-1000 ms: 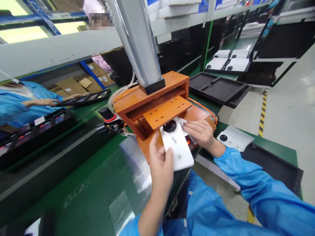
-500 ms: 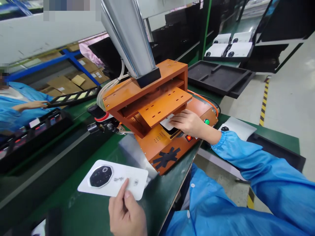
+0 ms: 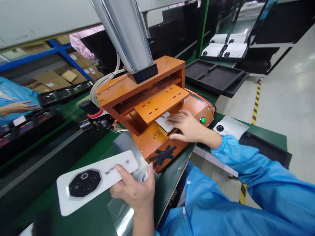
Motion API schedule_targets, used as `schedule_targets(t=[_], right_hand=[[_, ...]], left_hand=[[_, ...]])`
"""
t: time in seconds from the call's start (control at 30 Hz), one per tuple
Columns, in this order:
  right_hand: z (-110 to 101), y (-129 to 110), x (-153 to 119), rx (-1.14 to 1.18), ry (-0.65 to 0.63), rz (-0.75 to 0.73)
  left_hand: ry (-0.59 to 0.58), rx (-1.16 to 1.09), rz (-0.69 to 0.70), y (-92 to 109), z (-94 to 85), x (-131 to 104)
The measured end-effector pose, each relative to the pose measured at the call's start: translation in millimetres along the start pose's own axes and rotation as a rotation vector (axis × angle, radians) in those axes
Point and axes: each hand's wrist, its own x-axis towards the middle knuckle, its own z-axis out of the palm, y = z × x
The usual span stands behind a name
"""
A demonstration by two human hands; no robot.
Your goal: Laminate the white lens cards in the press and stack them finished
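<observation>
A long green bench (image 3: 81, 203) runs through a factory line, with shelving, cardboard boxes and black trays behind it, and pale floor with a yellow-and-black stripe off to the right. An orange press (image 3: 147, 108) sits on the bench near its front edge, a silver column (image 3: 125, 32) coming down onto its top.

The right hand (image 3: 188, 126) lies flat and open, fingers stretched out, on a white plate (image 3: 164, 122) that rests in the press's mouth, under the slotted orange shelf. The thumb points down toward the front panel, and a green button (image 3: 202, 120) glows just beside the knuckles.

The left hand (image 3: 134, 191) is half closed near the bench's front edge, the thumb pressed on top of a second white plate (image 3: 94, 180) and the other fingers curled underneath, pinching its near end. That plate lies almost flat just above the green top, to the left of the press, with a black octagonal inset (image 3: 85, 183) facing up. A clear film sheet (image 3: 128, 154) lies on the bench beside it.

A third white plate (image 3: 231, 126) lies on the bench to the right of the press, touching a black tray (image 3: 268, 150). At the far left another person's hand (image 3: 21, 106), in a blue sleeve, reaches toward a dark tray (image 3: 65, 95).
</observation>
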Motion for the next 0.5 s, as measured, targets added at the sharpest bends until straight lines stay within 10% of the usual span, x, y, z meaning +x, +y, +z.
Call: schedule_targets(t=[0.23, 0.5], right_hand=[[30.0, 22.9, -97.7, -0.017, 0.78, 0.781], [46.2, 73.5, -124.6, 0.075, 0.739, 0.983]], left_hand=[[-0.121, -0.108, -0.117, 37.7, 16.6, 1.9], [-0.145, -0.16, -0.228, 49.2, 19.6, 6.0]])
